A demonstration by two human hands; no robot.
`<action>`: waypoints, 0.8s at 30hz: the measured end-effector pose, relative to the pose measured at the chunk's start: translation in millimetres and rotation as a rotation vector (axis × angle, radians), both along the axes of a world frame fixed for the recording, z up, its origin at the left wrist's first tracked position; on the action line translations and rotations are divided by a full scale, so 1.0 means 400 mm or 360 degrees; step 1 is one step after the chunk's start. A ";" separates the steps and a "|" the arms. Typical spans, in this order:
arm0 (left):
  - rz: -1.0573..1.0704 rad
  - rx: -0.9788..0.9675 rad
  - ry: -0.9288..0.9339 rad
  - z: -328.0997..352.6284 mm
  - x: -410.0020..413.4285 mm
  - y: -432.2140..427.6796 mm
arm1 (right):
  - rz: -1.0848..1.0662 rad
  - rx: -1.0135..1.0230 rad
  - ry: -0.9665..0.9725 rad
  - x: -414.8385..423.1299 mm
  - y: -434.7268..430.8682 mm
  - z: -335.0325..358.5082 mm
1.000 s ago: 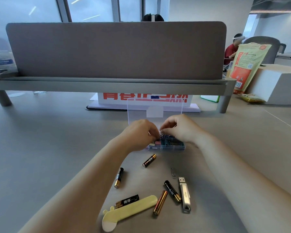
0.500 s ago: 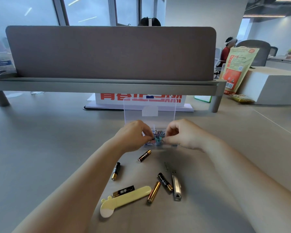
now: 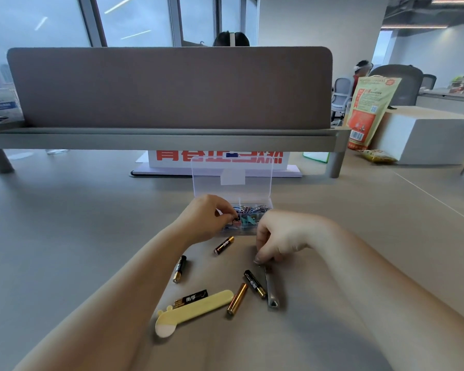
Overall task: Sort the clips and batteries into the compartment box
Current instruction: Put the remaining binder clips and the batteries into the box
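The clear compartment box stands mid-table with its lid upright; coloured paper clips and binder clips fill it. My left hand stays at the box's left front, fingertips pinching a pink binder clip. My right hand is down on the table in front of the box, fingers curled onto a small paper clip, which is blurred. Several batteries lie loose: one near the box, one to the left, two in the middle, one by the yellow case.
A silver USB stick lies just below my right hand. A yellow case sits nearest to me. Behind the box stand a red-and-white sign, a grey divider, an orange bag and a white box.
My right hand left the box and came down toward me to the paper clip beside the USB stick. My left hand stayed at the box. The camera tilted slightly.
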State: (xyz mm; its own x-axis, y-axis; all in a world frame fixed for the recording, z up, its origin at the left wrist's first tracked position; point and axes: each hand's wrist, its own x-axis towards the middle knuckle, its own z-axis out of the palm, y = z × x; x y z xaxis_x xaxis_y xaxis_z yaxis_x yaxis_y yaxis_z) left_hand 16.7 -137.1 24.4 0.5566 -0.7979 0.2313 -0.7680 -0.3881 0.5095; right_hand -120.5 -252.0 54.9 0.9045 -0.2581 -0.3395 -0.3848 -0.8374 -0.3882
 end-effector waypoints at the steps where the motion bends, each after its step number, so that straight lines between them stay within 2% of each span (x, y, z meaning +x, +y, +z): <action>1: -0.0008 -0.0018 0.0019 0.000 0.002 0.002 | 0.0007 0.0012 -0.0002 0.001 -0.002 -0.002; 9: -0.0023 -0.0027 -0.0018 -0.007 0.007 -0.007 | 0.0114 -0.0040 -0.0008 0.013 -0.008 -0.005; 18: -0.0048 0.0102 -0.0027 0.002 0.009 -0.002 | 0.0124 -0.0055 -0.0016 0.014 -0.010 -0.016; 24: -0.0067 0.0154 -0.0170 0.006 0.011 0.004 | 0.0101 -0.0010 -0.0033 0.011 -0.009 -0.017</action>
State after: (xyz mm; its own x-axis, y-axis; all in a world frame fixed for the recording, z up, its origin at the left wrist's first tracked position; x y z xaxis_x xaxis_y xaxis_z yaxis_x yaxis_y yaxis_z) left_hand 21.1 -135.4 26.8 0.4987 -0.8414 0.2080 -0.8324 -0.3980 0.3857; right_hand -116.0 -255.5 48.1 0.9259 -0.2022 -0.3190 -0.3227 -0.8624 -0.3901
